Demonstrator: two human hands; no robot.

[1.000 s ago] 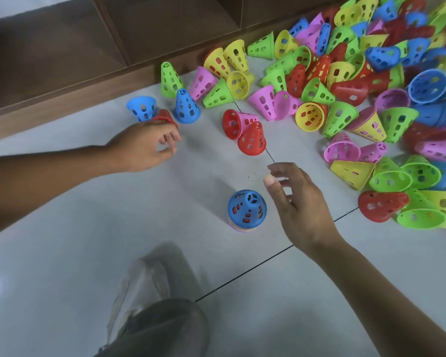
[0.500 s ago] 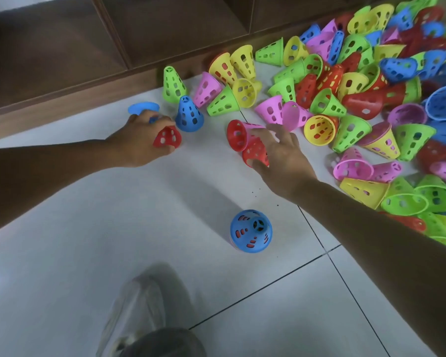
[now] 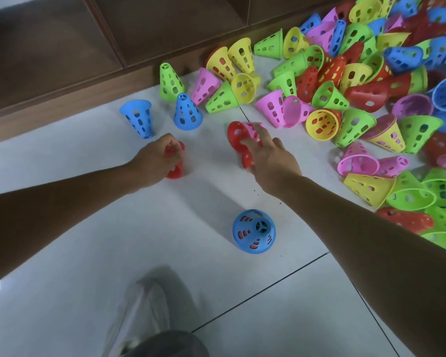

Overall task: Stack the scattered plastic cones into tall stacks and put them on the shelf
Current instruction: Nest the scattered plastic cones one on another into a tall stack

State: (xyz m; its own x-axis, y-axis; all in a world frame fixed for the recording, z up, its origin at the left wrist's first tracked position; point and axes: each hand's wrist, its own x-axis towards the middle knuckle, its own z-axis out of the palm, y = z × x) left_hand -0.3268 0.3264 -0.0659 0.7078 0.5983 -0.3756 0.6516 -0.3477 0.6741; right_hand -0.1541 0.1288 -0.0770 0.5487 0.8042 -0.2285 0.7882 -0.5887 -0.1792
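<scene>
My left hand [image 3: 153, 164] has its fingers [image 3: 171, 153] curled round a red cone [image 3: 175, 169] on the floor [image 3: 88, 240], while my right hand [image 3: 271, 159] pinches another red cone [image 3: 238, 140] lying beside a pink one. I judge this the gathering step: next, both go onto the blue-topped stack [image 3: 254, 231] between my arms. The shelf [image 3: 49, 47] compartments in view hold nothing.

A red cone [image 3: 175, 161] is gripped by the left hand [image 3: 153, 164] at the frame's 10 o'clock side. Another red cone [image 3: 238, 140], lying on its side, is held under the curled fingers of the right hand [image 3: 271, 163] near centre. A blue-topped stack [image 3: 254, 231] is seen upright at 6 o'clock of that hand. A scattered pile of cones [image 3: 358, 86] is spread toward 2 o'clock, beside the wooden shelf [image 3: 88, 60] at 11 o'clock.
</scene>
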